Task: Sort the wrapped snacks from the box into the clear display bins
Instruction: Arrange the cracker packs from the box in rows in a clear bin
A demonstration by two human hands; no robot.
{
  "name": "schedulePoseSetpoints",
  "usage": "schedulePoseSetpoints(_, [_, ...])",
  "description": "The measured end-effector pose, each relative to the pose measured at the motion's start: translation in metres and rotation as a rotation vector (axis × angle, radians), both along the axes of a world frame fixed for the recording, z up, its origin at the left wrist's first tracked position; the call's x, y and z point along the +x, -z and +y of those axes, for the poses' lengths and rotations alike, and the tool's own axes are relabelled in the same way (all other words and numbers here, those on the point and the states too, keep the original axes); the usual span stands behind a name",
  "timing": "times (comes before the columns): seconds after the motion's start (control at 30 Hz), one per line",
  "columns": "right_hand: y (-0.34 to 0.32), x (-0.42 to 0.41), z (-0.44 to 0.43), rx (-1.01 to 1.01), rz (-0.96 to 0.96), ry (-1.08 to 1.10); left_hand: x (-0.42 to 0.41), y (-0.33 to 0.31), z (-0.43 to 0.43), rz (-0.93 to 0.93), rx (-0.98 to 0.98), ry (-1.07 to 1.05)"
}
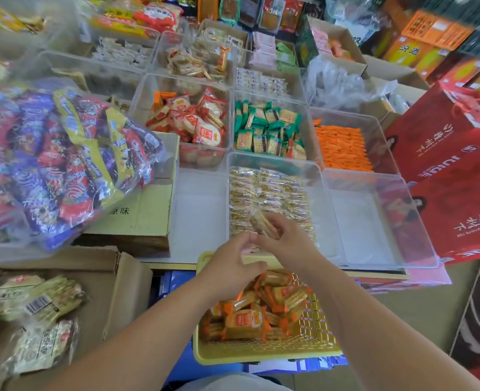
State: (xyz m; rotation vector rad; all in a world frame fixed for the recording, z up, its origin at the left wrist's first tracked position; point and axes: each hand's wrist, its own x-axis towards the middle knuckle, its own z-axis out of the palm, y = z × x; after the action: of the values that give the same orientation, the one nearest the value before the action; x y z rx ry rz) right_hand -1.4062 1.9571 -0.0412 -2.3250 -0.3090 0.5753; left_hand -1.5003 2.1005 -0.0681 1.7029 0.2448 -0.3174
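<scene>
A yellow mesh basket (312,352) in front of me holds several orange-wrapped snacks (247,323). Just beyond it stands a clear bin (324,215) with rows of pale yellow wrapped snacks (267,190). My right hand (286,238) hovers over that bin's near end and grips a stack of pale wrapped snacks (261,221). My left hand (233,263) is above the basket's far rim, fingers curled, fingertips touching the right hand's thumb; whether it holds anything is hidden.
An empty clear bin (379,221) sits to the right, another clear bin (199,210) to the left. Bins of red (193,122), green (267,128) and orange (340,148) snacks lie behind. A bag of mixed candy (63,159) rests on a cardboard box (142,215) at left. Red gift boxes (453,165) stand at right.
</scene>
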Motion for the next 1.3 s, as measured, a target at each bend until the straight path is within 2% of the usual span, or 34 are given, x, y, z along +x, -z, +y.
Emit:
schedulePoseSetpoints(0.1, [0.015, 0.020, -0.001, -0.164, -0.033, -0.173, -0.001, 0.013, 0.014, -0.067, 0.517, 0.018])
schedulePoseSetpoints(0.17, [0.028, 0.030, -0.003, -0.367, -0.070, -0.312, -0.002, 0.018, 0.018, -0.063, 0.852, 0.124])
schedulePoseSetpoints(0.23, [0.037, 0.035, -0.003, -0.499, -0.079, -0.387, -0.002, 0.025, 0.018, -0.009, 1.029, 0.265])
schedulePoseSetpoints(0.33, [0.045, 0.037, -0.002, -0.475, -0.071, -0.419, 0.000, 0.032, 0.020, 0.109, 0.984, 0.385])
schedulePoseSetpoints(0.53, [0.050, 0.032, -0.006, -0.359, 0.082, -0.486, 0.003, 0.033, 0.027, 0.087, 0.890, 0.342])
schedulePoseSetpoints(0.73, [0.057, 0.032, -0.012, -0.369, 0.050, -0.594, -0.003, 0.030, 0.018, 0.074, 0.987, 0.302])
schedulePoseSetpoints(0.93, [0.062, 0.041, -0.014, -0.315, 0.021, -0.650, -0.046, 0.016, 0.005, 0.064, 1.026, -0.007])
schedulePoseSetpoints(1.07, [0.052, 0.029, 0.001, -0.358, -0.244, -0.672, -0.102, -0.007, -0.002, 0.022, 1.053, -0.228])
schedulePoseSetpoints(1.2, [0.031, -0.017, 0.033, -0.227, -0.426, -0.731, -0.167, -0.020, -0.007, 0.120, 1.077, -0.492])
schedulePoseSetpoints(1.3, [0.016, -0.067, 0.052, -0.062, -0.444, -0.868, -0.209, -0.027, -0.007, 0.227, 1.020, -0.696])
